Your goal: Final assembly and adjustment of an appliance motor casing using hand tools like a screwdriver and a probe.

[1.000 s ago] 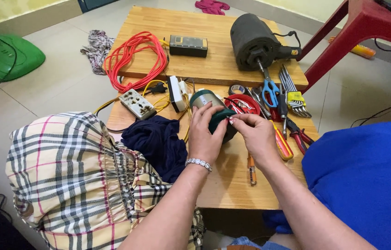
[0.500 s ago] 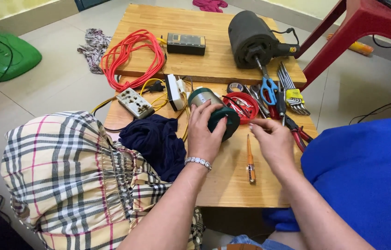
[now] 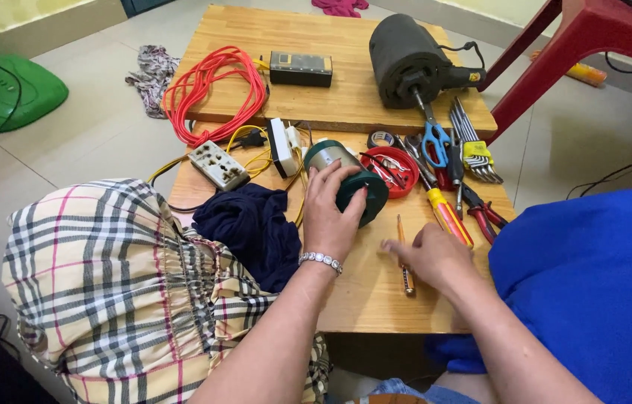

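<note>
A low wooden worktop (image 3: 376,292) carries a green spool (image 3: 350,179) at its middle. Behind the spool lie a red cable coil (image 3: 215,90) and black motor (image 3: 402,60); right of it, a red dish (image 3: 391,170), scissors (image 3: 436,142) and screwdrivers (image 3: 447,213).

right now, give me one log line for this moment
left hand: grips green spool | right hand: open, over small screwdriver | surface: wooden table

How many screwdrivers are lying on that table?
2, maybe more hidden among the tools. The small screwdriver lies just beside the right hand. The yellow-and-red screwdriver lies further right, next to the red-handled pliers.
</note>
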